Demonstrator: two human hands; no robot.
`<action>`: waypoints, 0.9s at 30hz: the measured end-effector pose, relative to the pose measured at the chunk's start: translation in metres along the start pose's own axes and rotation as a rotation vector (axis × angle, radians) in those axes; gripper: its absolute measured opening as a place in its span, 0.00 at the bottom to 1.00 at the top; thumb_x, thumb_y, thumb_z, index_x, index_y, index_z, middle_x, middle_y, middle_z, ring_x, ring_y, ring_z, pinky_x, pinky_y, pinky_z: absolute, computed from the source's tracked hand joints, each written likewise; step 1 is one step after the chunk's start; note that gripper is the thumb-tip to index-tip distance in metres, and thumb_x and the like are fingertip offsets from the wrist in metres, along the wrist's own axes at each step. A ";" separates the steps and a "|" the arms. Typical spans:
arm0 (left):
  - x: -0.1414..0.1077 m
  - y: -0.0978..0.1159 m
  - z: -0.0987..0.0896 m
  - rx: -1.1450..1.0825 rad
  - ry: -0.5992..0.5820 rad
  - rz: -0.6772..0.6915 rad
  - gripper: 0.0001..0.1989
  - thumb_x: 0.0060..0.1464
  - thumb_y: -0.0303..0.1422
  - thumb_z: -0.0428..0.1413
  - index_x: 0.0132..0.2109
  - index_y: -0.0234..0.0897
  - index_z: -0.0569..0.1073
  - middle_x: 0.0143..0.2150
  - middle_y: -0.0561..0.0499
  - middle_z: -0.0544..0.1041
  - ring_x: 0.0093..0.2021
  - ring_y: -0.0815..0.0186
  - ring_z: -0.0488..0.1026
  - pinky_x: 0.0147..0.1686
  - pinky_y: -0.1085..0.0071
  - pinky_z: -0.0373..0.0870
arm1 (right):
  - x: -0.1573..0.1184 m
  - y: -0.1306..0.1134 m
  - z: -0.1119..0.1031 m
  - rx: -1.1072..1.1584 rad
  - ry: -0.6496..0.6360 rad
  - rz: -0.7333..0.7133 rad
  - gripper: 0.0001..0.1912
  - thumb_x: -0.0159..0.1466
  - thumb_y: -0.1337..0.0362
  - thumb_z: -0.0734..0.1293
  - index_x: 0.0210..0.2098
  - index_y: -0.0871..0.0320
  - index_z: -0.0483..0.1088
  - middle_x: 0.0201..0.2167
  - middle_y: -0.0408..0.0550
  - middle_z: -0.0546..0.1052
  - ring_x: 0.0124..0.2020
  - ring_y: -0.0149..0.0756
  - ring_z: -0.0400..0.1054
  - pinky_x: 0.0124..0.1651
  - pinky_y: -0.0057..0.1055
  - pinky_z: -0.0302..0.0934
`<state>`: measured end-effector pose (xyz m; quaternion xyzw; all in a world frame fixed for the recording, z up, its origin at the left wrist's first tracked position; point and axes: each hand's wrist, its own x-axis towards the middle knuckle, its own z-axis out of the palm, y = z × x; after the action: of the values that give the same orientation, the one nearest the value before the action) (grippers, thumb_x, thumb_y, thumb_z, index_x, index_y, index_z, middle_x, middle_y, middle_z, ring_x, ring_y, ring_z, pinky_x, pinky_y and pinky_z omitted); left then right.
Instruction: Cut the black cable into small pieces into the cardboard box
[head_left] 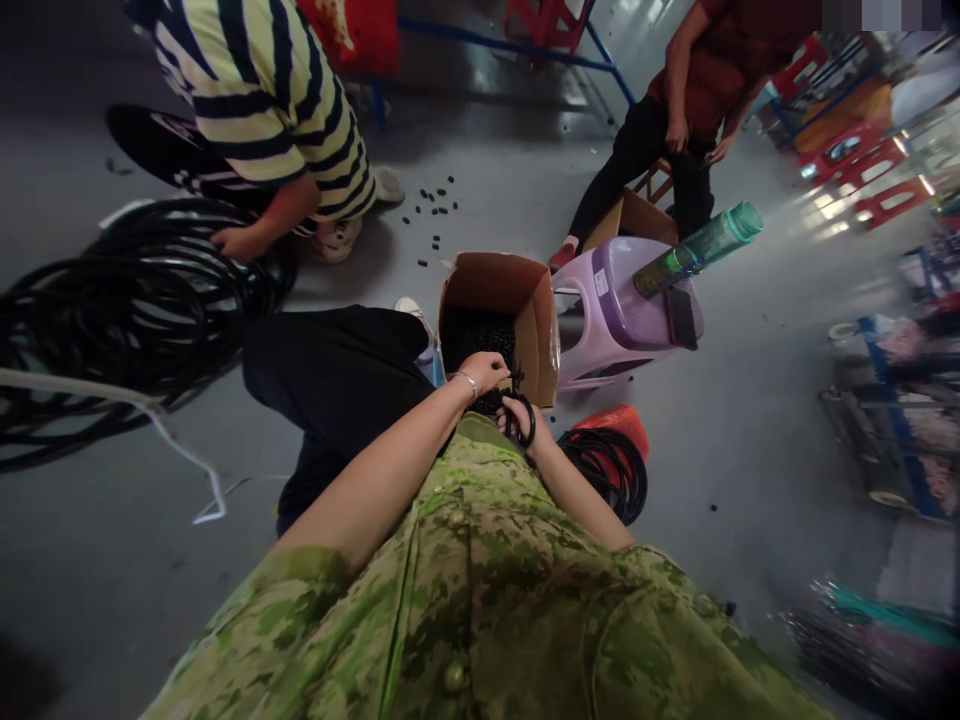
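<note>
Over the near edge of an open cardboard box (536, 330), both my hands are close together. My left hand (486, 372), with a bracelet at the wrist, is closed in a pinch. A small black piece (517, 375) shows at its fingertips, too small to make out clearly. Just below and to the right, my right hand (514, 415) is wrapped round the black looped handles of scissors (529, 422), whose blades point up toward the left fingertips. Many small black pieces (480, 335) lie inside the box.
Right of the box stands a purple stool (626, 270) bearing a green bottle (697, 250) and a dark phone-like object (682, 318). Black tubing coils (619, 470) lie near my right side; larger coils (150, 290) are at left, touched by a co-worker's hand (244, 240). Another person sits beyond.
</note>
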<state>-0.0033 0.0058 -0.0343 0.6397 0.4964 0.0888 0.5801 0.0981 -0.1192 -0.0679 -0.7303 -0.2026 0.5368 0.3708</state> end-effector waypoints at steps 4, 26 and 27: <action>-0.001 0.001 0.000 0.017 -0.008 0.016 0.03 0.48 0.28 0.59 0.28 0.36 0.76 0.17 0.57 0.66 0.21 0.71 0.61 0.24 0.76 0.56 | -0.001 -0.006 -0.003 0.084 -0.063 0.126 0.18 0.59 0.53 0.67 0.25 0.63 0.70 0.16 0.46 0.73 0.16 0.28 0.66 0.17 0.22 0.57; 0.001 0.002 0.000 -0.037 0.046 -0.120 0.04 0.53 0.32 0.57 0.33 0.36 0.74 0.17 0.58 0.65 0.16 0.73 0.58 0.20 0.76 0.55 | 0.009 0.012 0.019 0.003 0.123 -0.104 0.17 0.53 0.52 0.66 0.19 0.59 0.67 0.09 0.37 0.62 0.11 0.26 0.56 0.16 0.25 0.50; 0.000 0.002 0.000 -0.030 0.046 -0.122 0.05 0.53 0.32 0.57 0.34 0.36 0.75 0.17 0.58 0.65 0.16 0.73 0.58 0.21 0.76 0.56 | 0.009 0.012 0.019 0.001 0.123 -0.112 0.17 0.53 0.52 0.66 0.19 0.59 0.67 0.09 0.37 0.62 0.10 0.26 0.56 0.16 0.24 0.50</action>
<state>-0.0021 0.0067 -0.0326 0.5974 0.5461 0.0756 0.5824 0.0819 -0.1143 -0.0849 -0.7492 -0.2195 0.4696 0.4122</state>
